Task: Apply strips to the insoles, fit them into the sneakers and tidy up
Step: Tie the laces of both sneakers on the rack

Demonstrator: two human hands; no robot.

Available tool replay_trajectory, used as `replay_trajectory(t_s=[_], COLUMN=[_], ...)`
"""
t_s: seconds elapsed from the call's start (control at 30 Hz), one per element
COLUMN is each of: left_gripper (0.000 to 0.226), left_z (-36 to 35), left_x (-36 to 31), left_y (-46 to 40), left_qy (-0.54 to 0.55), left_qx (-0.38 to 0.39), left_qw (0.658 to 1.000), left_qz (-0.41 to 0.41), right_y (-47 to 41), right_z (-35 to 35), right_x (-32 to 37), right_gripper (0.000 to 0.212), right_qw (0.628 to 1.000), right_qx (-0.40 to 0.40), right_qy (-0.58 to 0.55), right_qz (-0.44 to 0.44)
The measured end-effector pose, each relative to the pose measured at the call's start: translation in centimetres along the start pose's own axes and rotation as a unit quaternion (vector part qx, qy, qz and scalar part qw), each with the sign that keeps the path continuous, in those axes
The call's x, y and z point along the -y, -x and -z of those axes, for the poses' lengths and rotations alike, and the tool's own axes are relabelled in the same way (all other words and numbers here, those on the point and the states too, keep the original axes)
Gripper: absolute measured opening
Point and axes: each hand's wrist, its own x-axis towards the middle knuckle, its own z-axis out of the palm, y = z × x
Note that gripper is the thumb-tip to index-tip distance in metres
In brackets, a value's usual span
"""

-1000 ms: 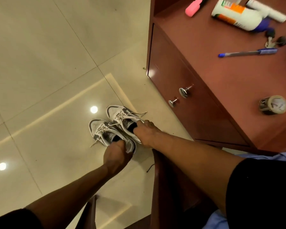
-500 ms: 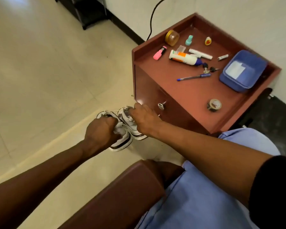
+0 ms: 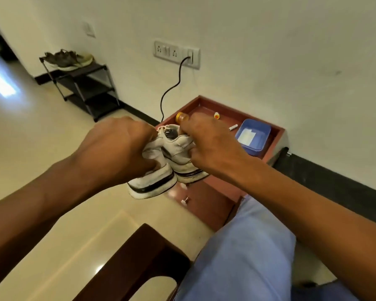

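Two white sneakers with dark sole stripes hang in the air in front of me, heels toward me. My left hand (image 3: 117, 146) grips the left sneaker (image 3: 154, 183) by its collar. The right sneaker (image 3: 182, 155) is held by my right hand (image 3: 211, 144) at its heel and opening. The two shoes touch side by side above the near corner of the red-brown cabinet (image 3: 217, 187). The insoles are not visible.
On the cabinet top lie a blue tray (image 3: 258, 142) with white strips, an amber jar (image 3: 179, 116), a small bottle (image 3: 216, 115) and a white tube (image 3: 233, 127). A black cable (image 3: 172, 88) runs to the wall socket. A shoe rack (image 3: 85, 83) stands far left. A brown chair edge (image 3: 137, 257) sits near my knee.
Both hands have lifted the sneakers from the floor up to cabinet-top height. My view has tilted up, showing the wall, socket and shoe rack.
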Motion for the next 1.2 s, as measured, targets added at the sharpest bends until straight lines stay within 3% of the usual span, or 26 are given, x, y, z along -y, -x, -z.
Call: replay_trajectory(t_s=[0.23, 0.37, 0.5, 0.9, 1.2], left_gripper=[0.030, 0.042, 0.032, 0.025, 0.022], left_z=[5.4, 4.9, 2.6, -9.7, -18.0], left_x=[-7.5, -13.0, -19.0, -34.5, -39.2], left_y=[-4.7, -7.5, -10.2, -15.5, -17.7], left_qy=[0.003, 0.040, 0.055, 0.098, 0.099], left_qx=[-0.059, -0.106, -0.129, -0.112, -0.031], left_qw=[0.990, 0.968, 0.944, 0.897, 0.909], left_qz=[-0.131, -0.224, -0.300, -0.415, -0.404], right_y=[6.2, 11.5, 16.2, 26.7, 29.1], right_z=[9.0, 12.7, 13.7, 6.9, 0.0], right_x=[-4.0, -6.5, -9.4, -21.5, -26.9], right_gripper=[0.032, 0.024, 0.026, 0.026, 0.036], right_qw=[0.985, 0.962, 0.938, 0.884, 0.859], right_qx=[-0.045, -0.073, -0.066, -0.103, -0.076], right_qy=[0.101, 0.165, 0.213, 0.215, 0.164], right_qz=[-0.130, -0.205, -0.265, -0.403, -0.478])
